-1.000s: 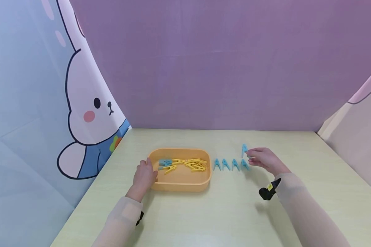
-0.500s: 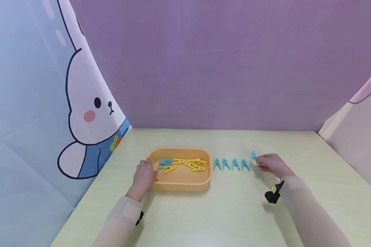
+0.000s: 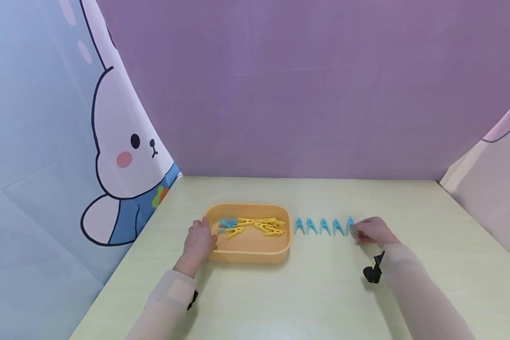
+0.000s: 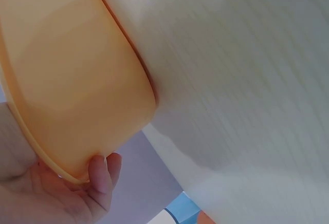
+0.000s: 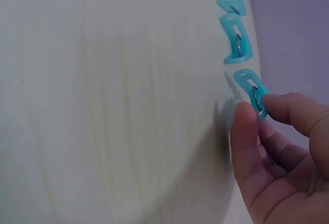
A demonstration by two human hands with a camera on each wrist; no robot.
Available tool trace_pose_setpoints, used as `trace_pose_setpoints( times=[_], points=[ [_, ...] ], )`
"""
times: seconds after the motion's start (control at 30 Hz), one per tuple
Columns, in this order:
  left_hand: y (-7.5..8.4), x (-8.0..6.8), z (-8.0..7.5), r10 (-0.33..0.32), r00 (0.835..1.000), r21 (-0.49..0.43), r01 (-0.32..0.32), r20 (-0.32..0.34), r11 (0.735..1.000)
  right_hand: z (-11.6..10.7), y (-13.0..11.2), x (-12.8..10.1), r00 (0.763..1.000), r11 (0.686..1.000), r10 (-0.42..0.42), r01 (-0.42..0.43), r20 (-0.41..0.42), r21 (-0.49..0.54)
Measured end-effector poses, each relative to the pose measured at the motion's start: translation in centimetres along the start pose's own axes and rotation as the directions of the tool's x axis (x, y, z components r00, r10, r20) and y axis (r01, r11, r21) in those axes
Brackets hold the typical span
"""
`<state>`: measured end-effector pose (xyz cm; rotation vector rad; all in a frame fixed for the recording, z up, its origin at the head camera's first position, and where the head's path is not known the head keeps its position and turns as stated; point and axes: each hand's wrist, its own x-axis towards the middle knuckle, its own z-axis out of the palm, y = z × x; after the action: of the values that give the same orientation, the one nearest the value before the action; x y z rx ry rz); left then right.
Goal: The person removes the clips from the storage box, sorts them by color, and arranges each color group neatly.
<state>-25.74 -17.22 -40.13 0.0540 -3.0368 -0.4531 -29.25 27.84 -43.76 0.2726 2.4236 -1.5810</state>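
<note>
My left hand point(image 3: 199, 243) grips the left end of an orange plastic basin point(image 3: 248, 257), fingers curled over its rim; the left wrist view shows them bent round the basin wall point(image 4: 92, 95). Inside lie several yellow clothespins point(image 3: 272, 227) and a few blue clothespins point(image 3: 228, 223). At the right end of a row, my right hand point(image 3: 375, 231) pinches a blue clothespin point(image 3: 350, 222) between thumb and fingertips. The right wrist view shows this clothespin point(image 5: 252, 88) held close over the table, with its metal spring facing the camera.
Several blue clothespins point(image 3: 324, 226) stand side by side between the basin and my right hand, legs toward me. They rest on a pale wooden table point(image 3: 306, 293). A purple backdrop point(image 3: 306, 94) rises behind, and a rabbit-print sheet point(image 3: 127, 127) hangs on the left.
My right hand has moved right and down toward the table with the blue clothespin, bringing it level with the row's end. My left hand stays on the basin.
</note>
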Motion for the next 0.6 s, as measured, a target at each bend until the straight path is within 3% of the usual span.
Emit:
trace_pose_setpoints(
  times=[0.33, 0.6],
  points=[
    [-0.2, 0.2, 0.3, 0.006, 1.0, 0.014, -0.006, -0.006, 1.0, 0.0, 0.2, 0.7, 0.998, 0.998, 0.056, -0.056, -0.029, -0.003],
    [-0.2, 0.2, 0.3, -0.002, 1.0, 0.008, 0.002, 0.002, 1.0, -0.1, 0.7, 1.6, 0.998, 0.999, 0.049, -0.05, -0.026, -0.017]
  ],
)
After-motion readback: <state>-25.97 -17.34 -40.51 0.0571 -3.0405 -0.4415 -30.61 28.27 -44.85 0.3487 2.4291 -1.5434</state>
